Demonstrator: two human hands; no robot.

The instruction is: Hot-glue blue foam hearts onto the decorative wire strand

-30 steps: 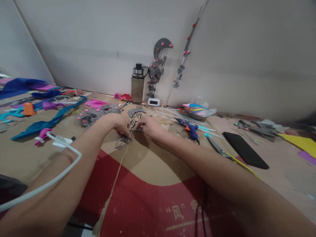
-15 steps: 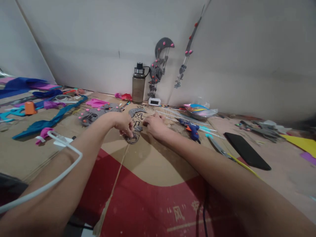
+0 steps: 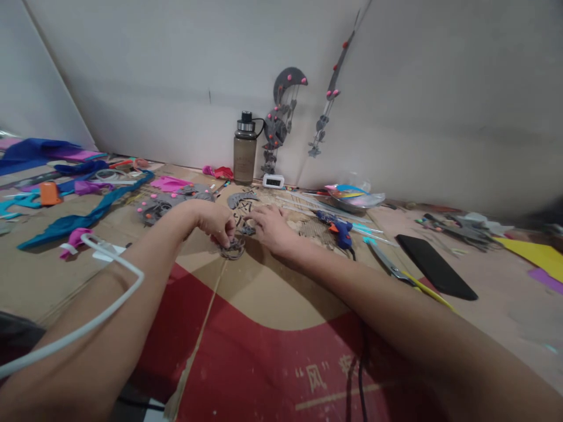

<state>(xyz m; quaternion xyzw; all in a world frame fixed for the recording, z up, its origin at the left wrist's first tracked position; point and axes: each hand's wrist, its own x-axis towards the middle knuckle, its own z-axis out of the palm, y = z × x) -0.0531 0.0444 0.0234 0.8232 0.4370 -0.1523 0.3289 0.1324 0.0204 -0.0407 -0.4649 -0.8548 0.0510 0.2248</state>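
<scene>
My left hand (image 3: 216, 225) reaches in from the left with its fingertips pinched together. They close on a tangle of thin grey felt strips (image 3: 233, 252) lying on the cardboard. My right hand (image 3: 273, 227) lies low over the board, its fingers stretched out toward the left, holding nothing that I can see. Beside its fingertips are small grey felt pieces (image 3: 247, 230). Behind both hands lies a grey felt crescent (image 3: 240, 200), close to black marks on the cardboard (image 3: 281, 313). My fingers partly cover the strips.
A bottle (image 3: 244, 152) and a small digital clock (image 3: 273, 181) stand by the wall, where grey felt hangings (image 3: 285, 88) with pink dots hang. To the right lie a blue glue gun (image 3: 338, 228), scissors (image 3: 391, 264) and a black phone (image 3: 435, 266). Teal felt (image 3: 88, 214) lies left.
My right fingers have stretched out further over the small grey pieces. My left hand has dipped slightly onto the strips, still pinched. The view has shifted a little.
</scene>
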